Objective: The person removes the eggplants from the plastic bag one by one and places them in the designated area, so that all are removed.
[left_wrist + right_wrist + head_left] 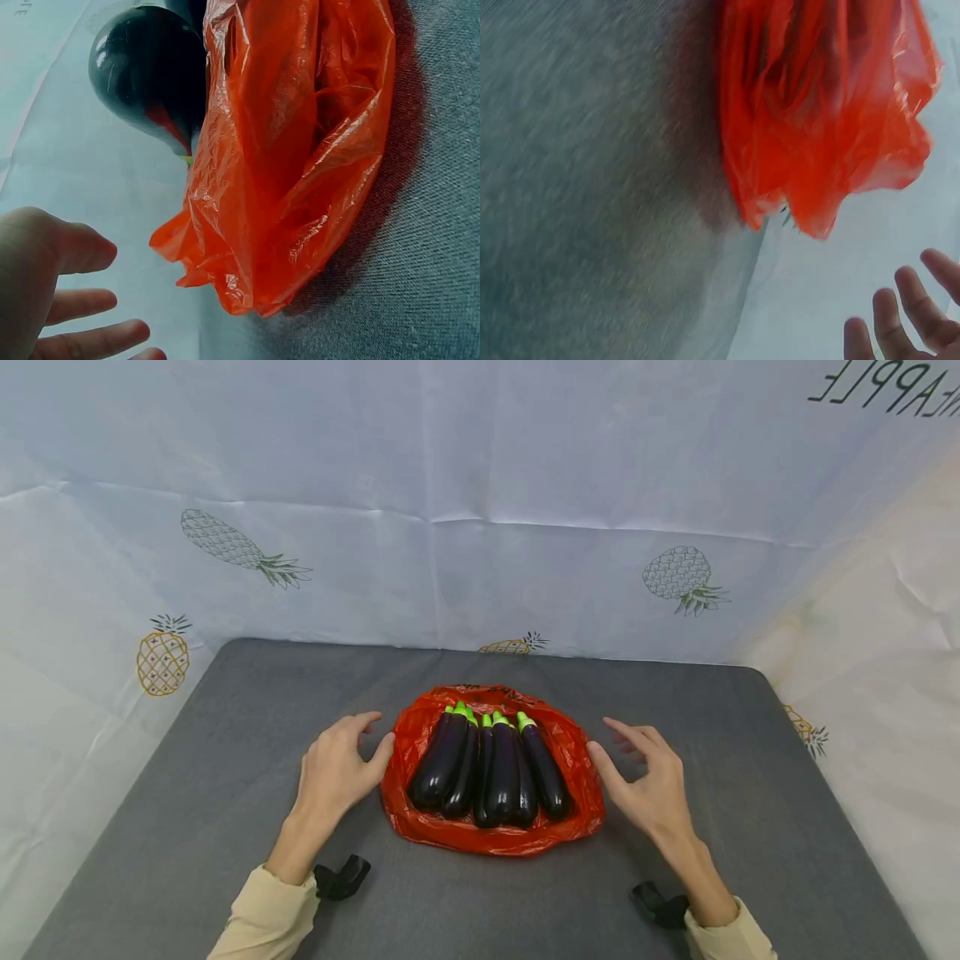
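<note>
Both hands are out now, one at each side, and the red plastic bag (495, 841) sits right between them; the left hand (337, 764) has its thumb parted from its loosely bent fingers, nothing in its grasp; the right hand (651, 781) mirrors it, thumb and fingers spread wide, nothing held there either! From the left fingers the bag lies off to the right; from the right fingers it lies off to the left; and neither hand is clearly nearer, each thumb tip coming right up to the rim as I see it from above; the left wrist view shows a gap between that thumb and the plastic, while contact on the right side I can't swear to.

Inside the open bag, between the two thumbs, lie the eggplants (501, 777), glossy and packed side by side; their long axes run away from the person, fanning slightly, so they cross the line from hand to hand; the green caps point to the far side, the fat ends sit closer to the wrists than the fingertips do; underneath it all, below both sets of fingers, spreads the grey tabletop (510, 910).
</note>
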### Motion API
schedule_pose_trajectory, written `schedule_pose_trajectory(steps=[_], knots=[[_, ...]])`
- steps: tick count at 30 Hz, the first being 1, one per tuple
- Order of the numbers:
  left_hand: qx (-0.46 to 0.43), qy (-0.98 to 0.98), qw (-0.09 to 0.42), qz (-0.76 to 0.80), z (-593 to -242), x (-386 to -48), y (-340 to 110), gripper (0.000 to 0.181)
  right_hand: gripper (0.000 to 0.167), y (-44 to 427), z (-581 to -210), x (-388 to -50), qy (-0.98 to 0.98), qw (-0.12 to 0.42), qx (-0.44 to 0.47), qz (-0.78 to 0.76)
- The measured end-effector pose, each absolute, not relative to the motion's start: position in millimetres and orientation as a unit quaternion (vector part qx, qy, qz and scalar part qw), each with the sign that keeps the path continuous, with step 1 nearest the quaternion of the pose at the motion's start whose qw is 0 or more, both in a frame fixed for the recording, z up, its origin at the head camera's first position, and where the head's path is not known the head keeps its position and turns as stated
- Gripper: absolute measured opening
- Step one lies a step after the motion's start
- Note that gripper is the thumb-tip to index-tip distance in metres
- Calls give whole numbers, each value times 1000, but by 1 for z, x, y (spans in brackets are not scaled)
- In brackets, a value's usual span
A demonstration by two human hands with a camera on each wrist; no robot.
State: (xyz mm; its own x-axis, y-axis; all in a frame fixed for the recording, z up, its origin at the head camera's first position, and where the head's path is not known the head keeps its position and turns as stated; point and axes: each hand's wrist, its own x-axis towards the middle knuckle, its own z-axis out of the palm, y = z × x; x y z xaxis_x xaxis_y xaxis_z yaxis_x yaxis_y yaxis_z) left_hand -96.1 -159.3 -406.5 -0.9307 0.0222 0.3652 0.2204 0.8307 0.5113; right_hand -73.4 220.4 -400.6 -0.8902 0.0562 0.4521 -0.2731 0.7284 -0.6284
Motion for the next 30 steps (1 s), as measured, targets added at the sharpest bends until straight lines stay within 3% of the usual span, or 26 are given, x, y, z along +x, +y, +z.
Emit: schedule_pose_trajectory(steps=[10, 16, 22, 30], knots=[[-44, -936, 149, -316, -406, -104, -154, 35, 38, 205, -398, -73, -881, 184, 82, 427], [-41, -938, 135, -317, -409, -108, -152, 34, 38, 192, -396, -72, -861, 126, 97, 483], [-49, -932, 144, -329, -414, -110, -151, 29, 40, 174, -394, -71, -858, 68, 92, 501], [-55, -927, 160, -334, -420, -114, -148, 23, 47, 156, -397, -72, -868, 34, 98, 486]])
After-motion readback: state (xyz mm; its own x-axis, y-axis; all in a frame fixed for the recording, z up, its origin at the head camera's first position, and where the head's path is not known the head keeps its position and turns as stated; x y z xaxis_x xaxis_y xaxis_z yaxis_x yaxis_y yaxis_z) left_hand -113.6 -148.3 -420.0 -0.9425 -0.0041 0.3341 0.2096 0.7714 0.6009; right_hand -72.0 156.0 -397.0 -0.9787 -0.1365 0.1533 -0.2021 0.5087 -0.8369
